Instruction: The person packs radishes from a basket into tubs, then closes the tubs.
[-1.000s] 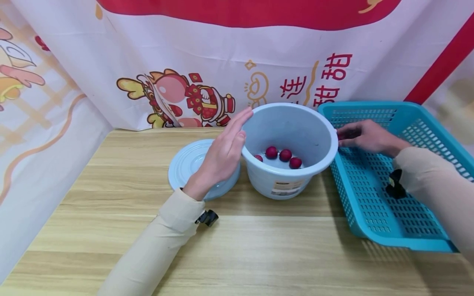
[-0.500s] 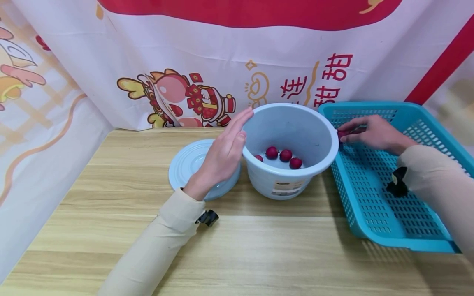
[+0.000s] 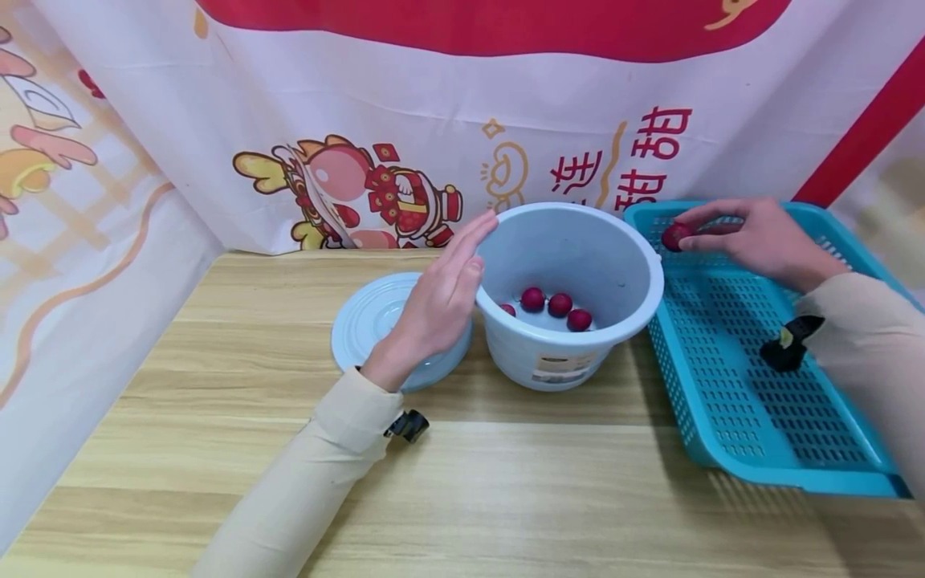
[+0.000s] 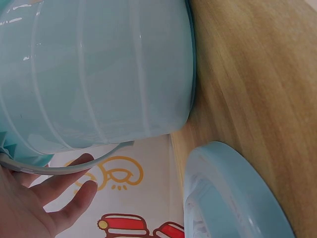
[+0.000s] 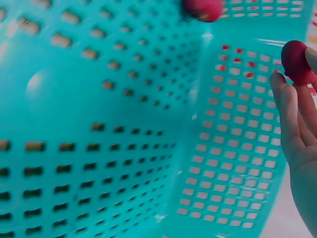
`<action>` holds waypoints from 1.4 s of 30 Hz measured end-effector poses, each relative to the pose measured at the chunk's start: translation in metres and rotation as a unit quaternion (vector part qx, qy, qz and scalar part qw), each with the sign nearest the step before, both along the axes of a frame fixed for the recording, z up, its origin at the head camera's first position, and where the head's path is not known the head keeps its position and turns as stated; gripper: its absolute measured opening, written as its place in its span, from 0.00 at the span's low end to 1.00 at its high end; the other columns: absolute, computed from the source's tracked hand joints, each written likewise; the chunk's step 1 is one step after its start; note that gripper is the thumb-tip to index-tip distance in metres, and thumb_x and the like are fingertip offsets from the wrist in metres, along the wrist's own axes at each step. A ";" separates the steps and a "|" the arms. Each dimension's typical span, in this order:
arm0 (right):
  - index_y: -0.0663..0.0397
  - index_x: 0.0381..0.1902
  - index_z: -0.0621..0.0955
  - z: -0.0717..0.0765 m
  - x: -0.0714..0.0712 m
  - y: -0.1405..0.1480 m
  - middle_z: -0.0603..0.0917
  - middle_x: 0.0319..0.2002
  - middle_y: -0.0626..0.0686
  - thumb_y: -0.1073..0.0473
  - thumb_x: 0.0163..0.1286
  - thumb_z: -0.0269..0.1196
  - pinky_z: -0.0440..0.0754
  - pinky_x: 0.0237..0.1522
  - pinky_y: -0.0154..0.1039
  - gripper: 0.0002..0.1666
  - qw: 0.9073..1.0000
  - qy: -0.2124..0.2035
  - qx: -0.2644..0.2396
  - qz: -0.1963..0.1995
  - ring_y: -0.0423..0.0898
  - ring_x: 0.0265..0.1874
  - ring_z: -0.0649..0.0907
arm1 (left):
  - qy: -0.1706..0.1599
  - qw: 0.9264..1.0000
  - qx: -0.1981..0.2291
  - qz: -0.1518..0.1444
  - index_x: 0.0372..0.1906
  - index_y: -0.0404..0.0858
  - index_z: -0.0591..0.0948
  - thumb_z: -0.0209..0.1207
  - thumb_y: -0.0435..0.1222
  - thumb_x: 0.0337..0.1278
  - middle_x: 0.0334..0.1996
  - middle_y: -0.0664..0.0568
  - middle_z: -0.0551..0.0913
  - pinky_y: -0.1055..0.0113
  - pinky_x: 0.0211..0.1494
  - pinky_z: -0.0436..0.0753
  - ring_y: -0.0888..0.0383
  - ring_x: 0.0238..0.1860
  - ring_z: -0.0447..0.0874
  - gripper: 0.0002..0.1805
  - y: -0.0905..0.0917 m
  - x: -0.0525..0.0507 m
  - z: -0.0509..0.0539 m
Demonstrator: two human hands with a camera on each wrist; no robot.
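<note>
My right hand [image 3: 762, 241] pinches a small round red radish [image 3: 675, 238] between fingertips and thumb, above the far left corner of the teal plastic basket [image 3: 737, 470]. In the right wrist view the held radish [image 5: 295, 63] shows fully, and a second radish [image 5: 204, 9] lies in the basket at the top edge. My left hand [image 3: 437, 305] rests against the left rim of the pale blue bucket [image 3: 516, 353], fingers straight. Several radishes [image 3: 560, 304] lie on the bucket's floor. In the left wrist view the bucket's thin handle [image 4: 64, 170] passes across my fingers.
Left of the bucket a pale blue round lid [image 3: 361, 325] lies on the wooden table [image 3: 462, 498], partly under my left hand. The basket stands close on the bucket's right. A printed white cloth [image 3: 405, 88] hangs behind the table.
My right hand has lifted the radish out of the basket's far left side, moving up and slightly right. The left hand and bucket have stayed in place.
</note>
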State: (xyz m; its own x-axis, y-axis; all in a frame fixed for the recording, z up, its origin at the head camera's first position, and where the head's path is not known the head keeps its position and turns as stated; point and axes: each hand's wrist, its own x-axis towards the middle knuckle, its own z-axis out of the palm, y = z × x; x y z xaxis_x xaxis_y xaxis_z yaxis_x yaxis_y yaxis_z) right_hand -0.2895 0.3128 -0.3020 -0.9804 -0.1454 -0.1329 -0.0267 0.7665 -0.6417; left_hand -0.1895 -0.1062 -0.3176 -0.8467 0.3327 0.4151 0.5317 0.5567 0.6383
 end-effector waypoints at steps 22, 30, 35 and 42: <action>0.34 0.72 0.80 0.042 0.036 -0.050 0.81 0.70 0.44 0.43 0.68 0.73 0.86 0.41 0.21 0.35 0.982 0.114 -0.150 -0.015 0.40 0.60 0.80 | -0.005 1.000 0.000 0.002 0.85 0.43 0.61 0.35 0.42 0.82 0.86 0.56 0.57 0.54 0.87 0.63 0.59 0.86 0.55 0.32 0.000 0.001 0.001; 0.44 0.68 0.83 0.049 0.047 -0.077 0.88 0.58 0.38 0.52 0.68 0.74 0.84 0.45 0.18 0.30 0.970 0.159 -0.177 0.049 0.31 0.50 0.88 | -0.002 1.000 0.001 0.000 0.84 0.43 0.61 0.35 0.42 0.82 0.86 0.55 0.57 0.53 0.87 0.63 0.59 0.86 0.55 0.32 0.000 0.000 0.000; 0.48 0.67 0.84 0.052 0.056 -0.091 0.89 0.53 0.37 0.56 0.68 0.75 0.85 0.47 0.19 0.29 0.964 0.180 -0.173 0.093 0.33 0.48 0.90 | -0.001 1.000 0.001 0.000 0.85 0.43 0.61 0.35 0.42 0.82 0.86 0.55 0.57 0.54 0.87 0.64 0.59 0.86 0.56 0.32 0.001 0.000 0.001; 0.49 0.64 0.85 0.051 0.062 -0.108 0.90 0.50 0.37 0.59 0.66 0.75 0.87 0.46 0.23 0.28 0.964 0.171 -0.141 0.146 0.34 0.45 0.91 | 0.002 1.000 0.000 0.001 0.84 0.42 0.61 0.35 0.42 0.82 0.86 0.54 0.58 0.53 0.86 0.64 0.58 0.86 0.56 0.32 0.000 0.000 -0.001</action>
